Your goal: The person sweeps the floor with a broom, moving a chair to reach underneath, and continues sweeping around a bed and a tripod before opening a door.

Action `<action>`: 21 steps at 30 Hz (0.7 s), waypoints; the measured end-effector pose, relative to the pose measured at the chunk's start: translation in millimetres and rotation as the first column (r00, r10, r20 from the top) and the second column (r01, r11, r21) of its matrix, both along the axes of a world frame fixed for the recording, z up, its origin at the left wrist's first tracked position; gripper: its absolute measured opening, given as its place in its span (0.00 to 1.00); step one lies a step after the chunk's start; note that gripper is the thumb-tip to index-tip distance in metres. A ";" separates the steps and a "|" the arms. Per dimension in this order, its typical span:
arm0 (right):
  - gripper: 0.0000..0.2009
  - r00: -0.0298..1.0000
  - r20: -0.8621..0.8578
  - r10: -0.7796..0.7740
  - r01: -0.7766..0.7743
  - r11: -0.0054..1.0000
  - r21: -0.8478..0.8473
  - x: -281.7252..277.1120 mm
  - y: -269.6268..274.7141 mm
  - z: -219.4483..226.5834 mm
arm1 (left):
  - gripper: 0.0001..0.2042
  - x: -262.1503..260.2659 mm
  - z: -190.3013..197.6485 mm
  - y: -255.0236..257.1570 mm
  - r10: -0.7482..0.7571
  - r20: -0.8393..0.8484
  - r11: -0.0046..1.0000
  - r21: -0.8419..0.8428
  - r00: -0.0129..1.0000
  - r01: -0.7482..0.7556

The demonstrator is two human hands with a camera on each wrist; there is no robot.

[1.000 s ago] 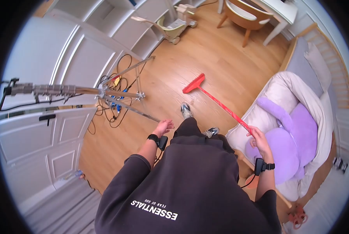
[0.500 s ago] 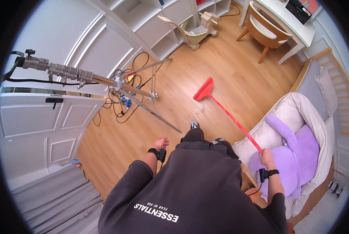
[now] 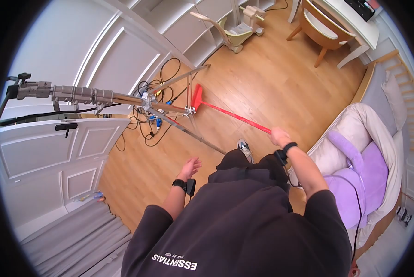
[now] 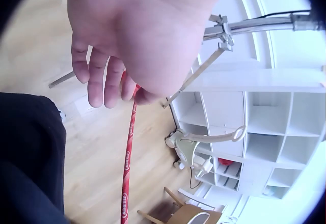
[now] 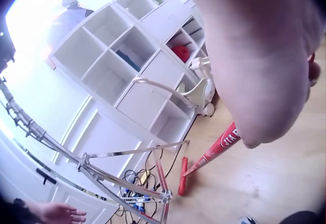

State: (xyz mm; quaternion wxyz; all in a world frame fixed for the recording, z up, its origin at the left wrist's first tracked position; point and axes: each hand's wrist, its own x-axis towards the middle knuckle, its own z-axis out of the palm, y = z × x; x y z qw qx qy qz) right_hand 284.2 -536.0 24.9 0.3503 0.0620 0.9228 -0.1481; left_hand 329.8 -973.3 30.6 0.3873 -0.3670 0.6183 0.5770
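Note:
My right hand (image 3: 280, 137) grips the upper end of a red broom handle (image 3: 237, 116), its fingers curled round it. The red broom head (image 3: 197, 98) rests on the floor against a leg joint of the metal tripod stand (image 3: 146, 103). In the right wrist view the printed handle (image 5: 219, 147) runs down from beneath the hand to the broom head (image 5: 183, 177). My left hand (image 3: 189, 169) hangs in the air left of the body, holding nothing, fingers loosely extended. The left wrist view shows its palm (image 4: 137, 35), with the handle (image 4: 128, 157) passing beyond the fingertips.
Black cables (image 3: 148, 131) with blue connectors lie around the stand. A toy scooter (image 3: 237, 37) stands by the white shelves (image 3: 185, 31). At right is a bed with a purple plush (image 3: 375, 175); a chair (image 3: 321, 30) stands at the desk. A white door (image 3: 45, 147) is at left.
The broom head has swept left across the floor to the stand, and my right hand has moved left and forward with the handle. My left hand remains empty.

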 end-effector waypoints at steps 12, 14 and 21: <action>0.24 0.991 0.132 -0.037 -0.001 0.962 0.273 7.4 -28.9 -23.0 | 0.15 125.4 -43.3 -85.8 0.149 0.211 0.981 -0.150 0.966 -0.119; 0.25 0.992 0.125 -0.003 -0.041 0.937 0.348 29.8 12.9 1.4 | 0.14 123.9 -45.2 -67.5 0.169 0.176 0.983 -0.100 0.970 -0.153; 0.28 0.993 0.119 -0.015 -0.052 0.840 0.540 150.4 162.5 96.9 | 0.13 171.6 -43.1 13.7 0.144 0.004 0.986 0.088 0.990 -0.144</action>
